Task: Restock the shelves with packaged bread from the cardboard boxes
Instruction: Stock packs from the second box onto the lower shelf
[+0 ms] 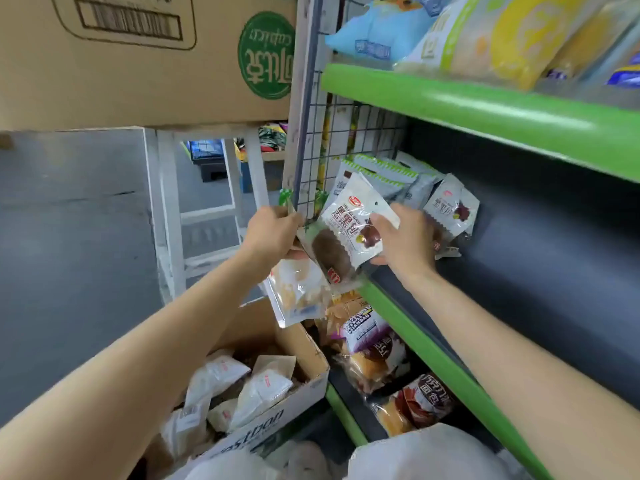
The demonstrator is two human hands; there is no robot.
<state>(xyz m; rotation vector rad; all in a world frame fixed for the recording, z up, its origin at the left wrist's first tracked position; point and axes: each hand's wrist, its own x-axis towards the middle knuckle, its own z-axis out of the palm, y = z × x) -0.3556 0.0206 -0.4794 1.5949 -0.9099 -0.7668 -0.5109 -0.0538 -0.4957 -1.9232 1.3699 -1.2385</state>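
My right hand (403, 242) grips a white packet of dark bread (349, 233) at the front edge of the middle shelf (415, 337). My left hand (273, 232) holds a bunch of bread packets, among them a clear packet of pale bread (298, 296) hanging below it. A similar dark-bread packet (450, 211) stands on the shelf, with grey-green packets (388, 176) behind. An open cardboard box (304, 344) on the floor holds several white packets (263, 389).
A large cardboard box (138, 60) sits high at the left on a white frame (169, 216). The upper green shelf (485, 112) carries blue and yellow bags. The bottom shelf holds bread packets (377, 348). A wire grid (315, 161) closes the shelf's left end. Grey floor lies to the left.
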